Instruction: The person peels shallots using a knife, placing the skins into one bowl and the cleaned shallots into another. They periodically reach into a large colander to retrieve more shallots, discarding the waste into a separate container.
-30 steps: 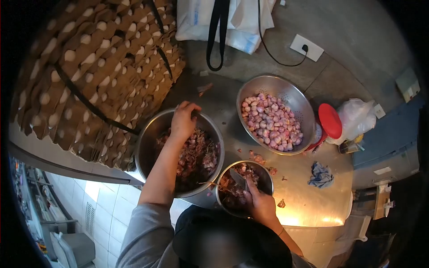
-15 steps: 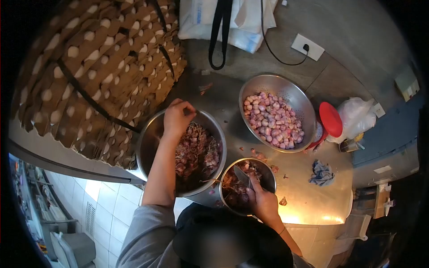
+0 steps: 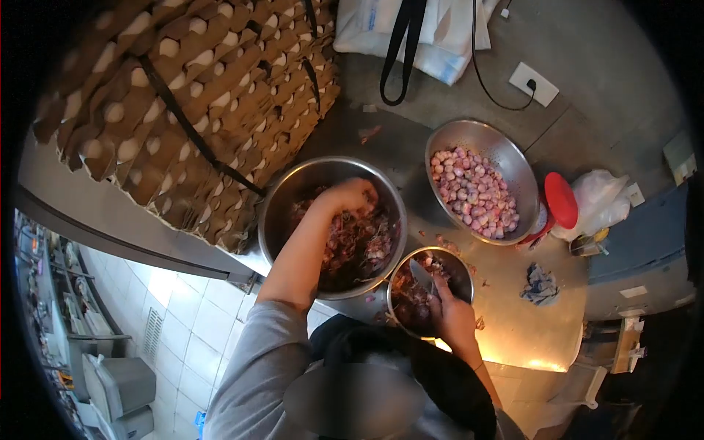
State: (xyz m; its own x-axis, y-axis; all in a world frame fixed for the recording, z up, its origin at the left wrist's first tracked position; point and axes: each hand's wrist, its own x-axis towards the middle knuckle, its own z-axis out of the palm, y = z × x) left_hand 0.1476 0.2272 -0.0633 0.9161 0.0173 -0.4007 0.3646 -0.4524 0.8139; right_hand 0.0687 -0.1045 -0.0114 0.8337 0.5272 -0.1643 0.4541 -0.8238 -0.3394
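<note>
The counter's point(image 3: 506, 315) edge crosses lower right. Centre-left, in the large bowl point(image 3: 273, 231), bulbs point(image 3: 359, 238) lie beneath the left hand point(image 3: 356, 196): fingers curled, tips obscured, any pinch impossible to tell. Lower centre, over the small bowl point(image 3: 463, 271), the right hand's point(image 3: 453, 315) fingers close around the knife point(image 3: 422, 274), handle hidden, blade slanting upper left.

Stacked egg trays point(image 3: 220, 121) (crossed by black straps point(image 3: 176, 110)) stand well apart from a crumpled cloth point(image 3: 540, 284).

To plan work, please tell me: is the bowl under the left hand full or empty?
Partly full: reddish bulbs lie in the bowl, but much of its wall is bare.
</note>
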